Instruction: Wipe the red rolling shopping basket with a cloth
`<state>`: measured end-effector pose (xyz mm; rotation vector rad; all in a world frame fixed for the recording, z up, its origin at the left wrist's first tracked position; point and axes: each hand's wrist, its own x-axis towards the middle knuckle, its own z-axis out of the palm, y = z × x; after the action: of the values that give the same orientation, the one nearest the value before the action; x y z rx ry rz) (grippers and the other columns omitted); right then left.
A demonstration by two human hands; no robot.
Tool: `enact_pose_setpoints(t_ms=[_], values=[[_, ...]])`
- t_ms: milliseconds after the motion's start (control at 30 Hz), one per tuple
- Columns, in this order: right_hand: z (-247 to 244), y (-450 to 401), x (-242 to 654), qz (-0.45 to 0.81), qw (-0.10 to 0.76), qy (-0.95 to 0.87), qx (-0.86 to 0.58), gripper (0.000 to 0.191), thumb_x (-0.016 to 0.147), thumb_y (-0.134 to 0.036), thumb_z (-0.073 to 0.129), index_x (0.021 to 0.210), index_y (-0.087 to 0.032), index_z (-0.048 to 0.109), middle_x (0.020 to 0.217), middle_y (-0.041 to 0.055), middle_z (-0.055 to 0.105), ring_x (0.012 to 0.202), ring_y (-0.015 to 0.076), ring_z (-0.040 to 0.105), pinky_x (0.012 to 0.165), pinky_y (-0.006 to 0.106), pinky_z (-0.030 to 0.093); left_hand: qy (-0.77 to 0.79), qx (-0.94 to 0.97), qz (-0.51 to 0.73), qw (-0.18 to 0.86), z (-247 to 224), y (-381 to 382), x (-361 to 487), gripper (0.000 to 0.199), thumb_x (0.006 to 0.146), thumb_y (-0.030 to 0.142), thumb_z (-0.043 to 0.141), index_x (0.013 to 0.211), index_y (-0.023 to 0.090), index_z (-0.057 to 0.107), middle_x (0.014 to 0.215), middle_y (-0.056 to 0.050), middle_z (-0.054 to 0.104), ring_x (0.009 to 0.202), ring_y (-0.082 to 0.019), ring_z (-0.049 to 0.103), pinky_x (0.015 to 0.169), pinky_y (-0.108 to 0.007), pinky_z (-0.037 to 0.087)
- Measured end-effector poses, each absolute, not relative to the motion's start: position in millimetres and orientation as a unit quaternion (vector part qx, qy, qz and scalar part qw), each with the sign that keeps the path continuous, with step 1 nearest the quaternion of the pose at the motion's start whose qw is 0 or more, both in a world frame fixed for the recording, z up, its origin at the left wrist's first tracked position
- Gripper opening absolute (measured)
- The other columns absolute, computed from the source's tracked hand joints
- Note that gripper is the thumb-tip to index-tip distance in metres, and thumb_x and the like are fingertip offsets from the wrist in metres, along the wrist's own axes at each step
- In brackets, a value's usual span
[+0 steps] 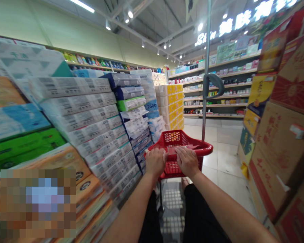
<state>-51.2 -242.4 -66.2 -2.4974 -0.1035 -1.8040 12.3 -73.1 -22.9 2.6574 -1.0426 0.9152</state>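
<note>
Left hand (156, 162) and right hand (187, 160), slightly apart, are clamped over the handle of the red cart (208, 149), just ahead of the person's legs. Veering left could knock the paper packs (135, 126) close beside the cart; to its right, floor tiles (219, 162) give room before the cartons (275, 152).

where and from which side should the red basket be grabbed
Likely the near rim of the red basket, from the near side and above: it runs crosswise, uncovered from above, with the left hand and right hand on it.
</note>
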Motion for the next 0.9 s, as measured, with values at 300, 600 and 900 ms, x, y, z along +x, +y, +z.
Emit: enact_pose_setpoints(t_ms=[300, 600, 900], values=[[-67, -244, -56, -0.578, 0.029, -0.037, -0.815, 0.027, 0.092, -0.018, 0.051, 0.117, -0.019, 0.063, 0.114, 0.0049, 0.069, 0.108, 0.0206, 0.060, 0.097, 0.035, 0.034, -0.353, 0.868, 0.341, 0.079, -35, -71, -1, 0.048, 0.094, 0.049, 0.036, 0.129, 0.019, 0.049, 0.121, -0.014, 0.056, 0.112, -0.029, 0.048, 0.097, -0.045, 0.031], [-69, -248, -58, -0.586, 0.000, -0.044, -0.809, 0.027, 0.090, -0.017, 0.055, 0.116, -0.018, 0.063, 0.115, 0.0039, 0.069, 0.105, 0.0207, 0.063, 0.096, 0.034, 0.035, -0.357, 0.881, 0.298, 0.084, -23, -74, 2, 0.047, 0.096, 0.053, 0.025, 0.107, 0.020, 0.058, 0.101, -0.010, 0.061, 0.094, -0.024, 0.054, 0.088, -0.042, 0.034], [-67, -248, -59, -0.595, -0.007, -0.048, -0.802, 0.026, 0.088, -0.016, 0.057, 0.113, -0.018, 0.064, 0.113, 0.0037, 0.070, 0.104, 0.0202, 0.063, 0.095, 0.033, 0.036, -0.336, 0.895, 0.278, 0.088, -18, -79, 2, 0.051, 0.098, 0.050, 0.020, 0.091, 0.019, 0.060, 0.088, -0.008, 0.064, 0.082, -0.022, 0.057, 0.084, -0.042, 0.034]])
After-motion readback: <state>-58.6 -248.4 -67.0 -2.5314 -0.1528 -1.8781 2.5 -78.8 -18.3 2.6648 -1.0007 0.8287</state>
